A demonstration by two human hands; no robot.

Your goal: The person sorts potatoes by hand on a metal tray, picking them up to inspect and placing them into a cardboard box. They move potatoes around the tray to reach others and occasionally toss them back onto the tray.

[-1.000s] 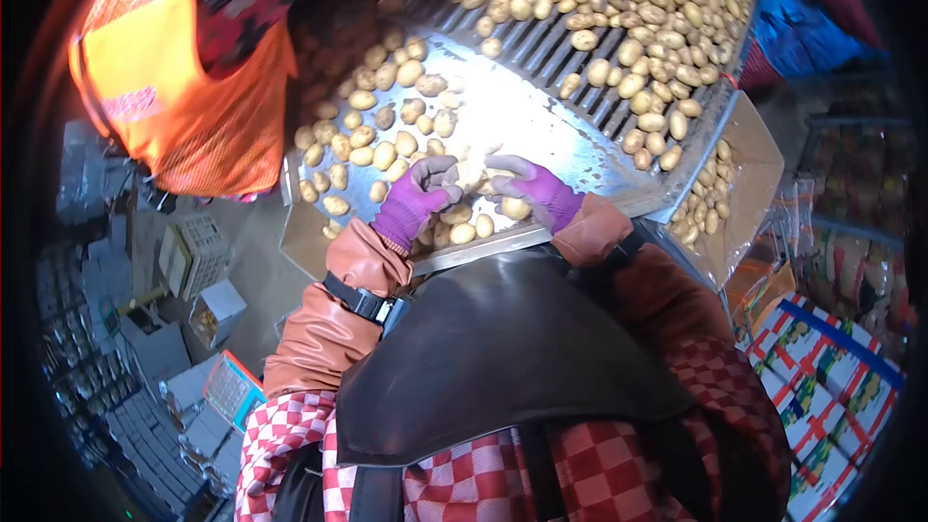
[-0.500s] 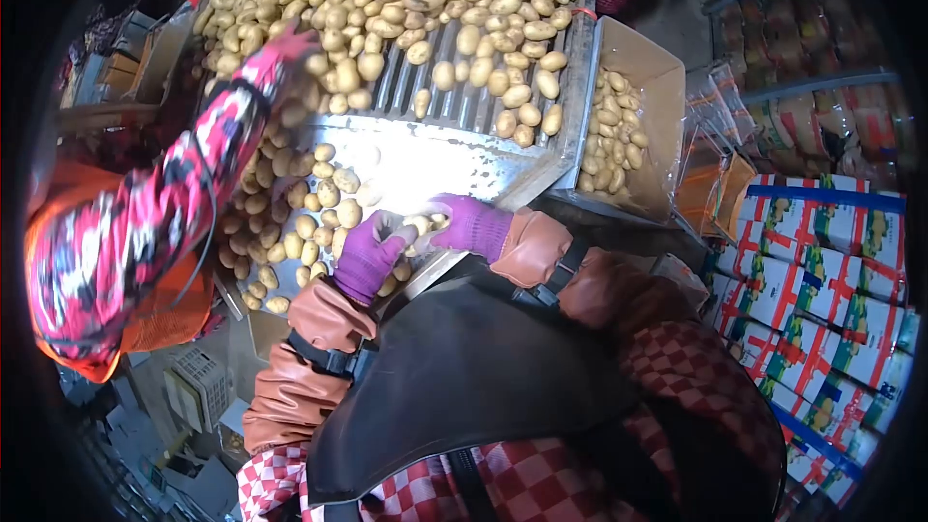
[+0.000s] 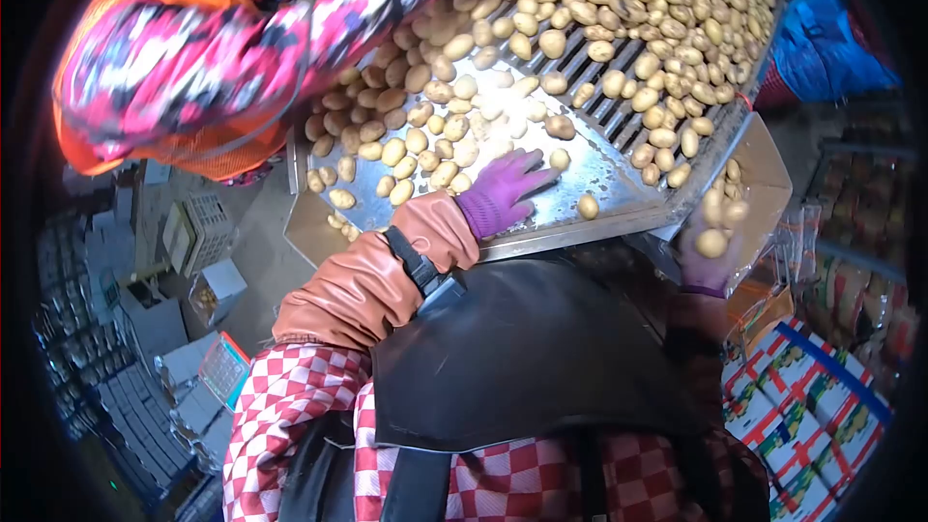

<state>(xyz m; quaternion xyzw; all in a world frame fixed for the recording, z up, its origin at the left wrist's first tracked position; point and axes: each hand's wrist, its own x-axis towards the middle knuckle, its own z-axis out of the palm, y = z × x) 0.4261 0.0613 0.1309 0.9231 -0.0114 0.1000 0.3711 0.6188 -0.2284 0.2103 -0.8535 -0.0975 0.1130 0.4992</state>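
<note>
Left hand [image 3: 503,195] spread, empty, near bare tray edge [image 3: 580,231], right hand [image 3: 709,272] blurred by carton [image 3: 767,166] edge, hold on potatoes [image 3: 711,243] unclear

Grey floor [image 3: 253,227] beside a pale slatted crate [image 3: 201,232], stacked printed cartons [image 3: 807,416] far right.

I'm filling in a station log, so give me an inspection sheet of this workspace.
Surface: metal tray, scuffed, with bright glare.
Job's things: potatoes loose on tray and slats; more in the right-hand carton.
Clutter: crate and open white box on the floor.
Left hand: gloved, fingers spread at the tray, nothing visibly held.
Right hand: blurred beside the carton, potatoes against it; grip unclear.
Cables: none certain.
Surroundings: co-worker's arm over potatoes; printed boxes stacked at right.
</note>
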